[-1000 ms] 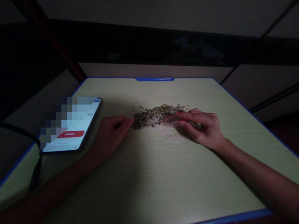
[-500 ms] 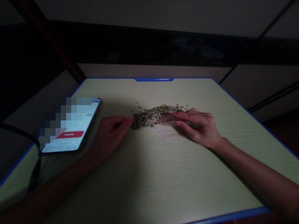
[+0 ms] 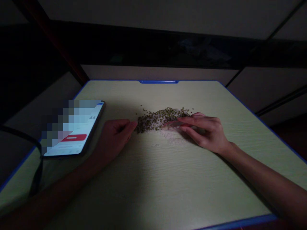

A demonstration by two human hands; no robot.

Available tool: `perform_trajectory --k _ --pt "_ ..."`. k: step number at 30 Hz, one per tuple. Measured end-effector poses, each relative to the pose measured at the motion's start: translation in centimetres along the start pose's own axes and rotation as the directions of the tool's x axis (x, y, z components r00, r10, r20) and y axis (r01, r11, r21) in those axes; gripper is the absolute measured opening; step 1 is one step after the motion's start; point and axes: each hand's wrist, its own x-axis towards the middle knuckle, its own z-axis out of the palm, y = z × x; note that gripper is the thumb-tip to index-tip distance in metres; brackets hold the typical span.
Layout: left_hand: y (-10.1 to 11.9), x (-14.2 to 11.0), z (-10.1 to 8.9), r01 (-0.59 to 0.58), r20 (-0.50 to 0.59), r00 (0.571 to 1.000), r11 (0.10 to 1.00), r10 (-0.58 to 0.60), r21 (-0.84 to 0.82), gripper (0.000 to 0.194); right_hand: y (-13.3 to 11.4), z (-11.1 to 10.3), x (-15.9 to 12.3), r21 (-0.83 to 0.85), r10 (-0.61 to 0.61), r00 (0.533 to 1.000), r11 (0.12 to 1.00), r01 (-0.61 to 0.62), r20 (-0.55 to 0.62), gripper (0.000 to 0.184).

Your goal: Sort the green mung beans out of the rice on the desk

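Note:
A heap of small green beans (image 3: 165, 113), looking like mung beans, lies mixed with pale fine grains (image 3: 174, 137) in the middle of the table. My left hand (image 3: 117, 132) is closed at the heap's left edge, thumb against the curled fingers. Whatever it may hold is hidden. On the other side my right hand (image 3: 206, 129) pinches a clear, pinkish piece of plastic (image 3: 171, 125) between thumb and fingers. That piece is low over the front of the heap, and dim light blurs its shape.
A lit phone (image 3: 76, 132) rests at the left of the pale wooden table (image 3: 172, 182), part of its screen pixelated. A dark cable (image 3: 38, 169) hangs beside it at the left. The table has a blue rim (image 3: 158, 82), with dark cabinet fronts behind.
Almost nothing differs. Both hands hold their places at the heap, and the whole view has shifted very slightly.

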Motion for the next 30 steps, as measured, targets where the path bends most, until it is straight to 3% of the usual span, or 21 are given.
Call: perform_trajectory --k 8,30 --pt "0.19 -0.05 -0.03 -0.006 0.0 1.0 1.0 0.006 0.0 0.036 0.07 0.1 -0.04 0.021 -0.019 1.0 1.0 0.019 0.006 0.03" --pt "0.01 -0.07 0.0 -0.02 -0.011 1.0 1.0 0.02 -0.001 0.036 -0.38 -0.07 0.06 -0.058 0.092 0.996 0.994 -0.093 -0.023 0.022"
